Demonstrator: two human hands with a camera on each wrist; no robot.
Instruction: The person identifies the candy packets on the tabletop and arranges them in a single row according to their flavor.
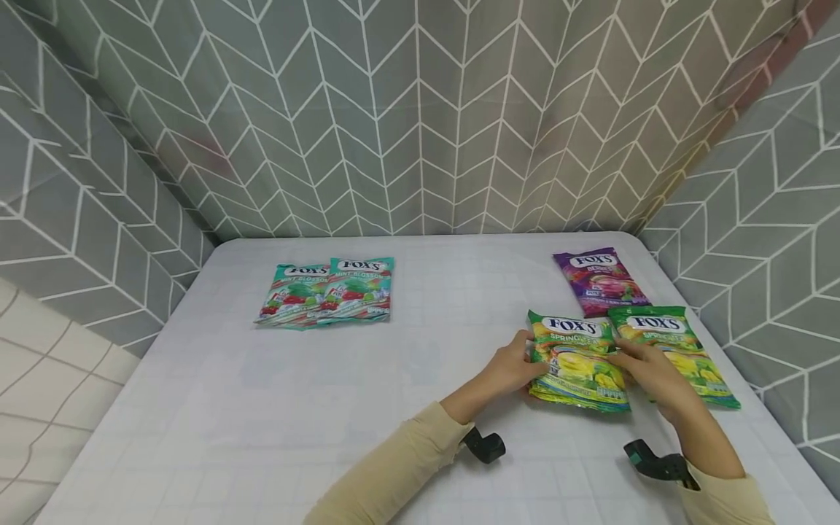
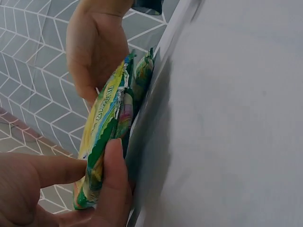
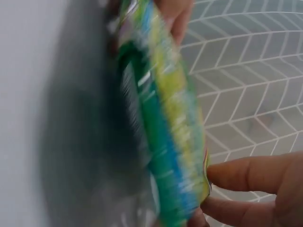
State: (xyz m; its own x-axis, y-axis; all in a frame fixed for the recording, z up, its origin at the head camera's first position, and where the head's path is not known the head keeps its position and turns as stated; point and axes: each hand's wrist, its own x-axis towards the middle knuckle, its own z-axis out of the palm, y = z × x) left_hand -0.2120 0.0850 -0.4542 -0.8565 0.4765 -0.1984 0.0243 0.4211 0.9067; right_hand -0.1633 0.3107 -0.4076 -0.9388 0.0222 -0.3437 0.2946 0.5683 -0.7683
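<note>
A green and yellow Fox's candy bag (image 1: 577, 357) is held at both sides, close over the white table. At its left edge my left hand (image 1: 513, 366) pinches it, thumb on the front and fingers behind, as the left wrist view shows. My right hand (image 1: 656, 375) grips its right edge; in the right wrist view the thumb and fingers (image 3: 246, 172) close on that edge. A second green and yellow bag (image 1: 705, 364) lies just to the right, partly covered by the right hand. Behind both lies a purple Fox's Berries bag (image 1: 600, 281).
Two teal Fox's mint candy bags, one (image 1: 289, 295) overlapped by the other (image 1: 359, 292), lie at the back left of the white table (image 1: 262, 408). Patterned grey curtains (image 1: 420, 131) hang behind the table and along its sides.
</note>
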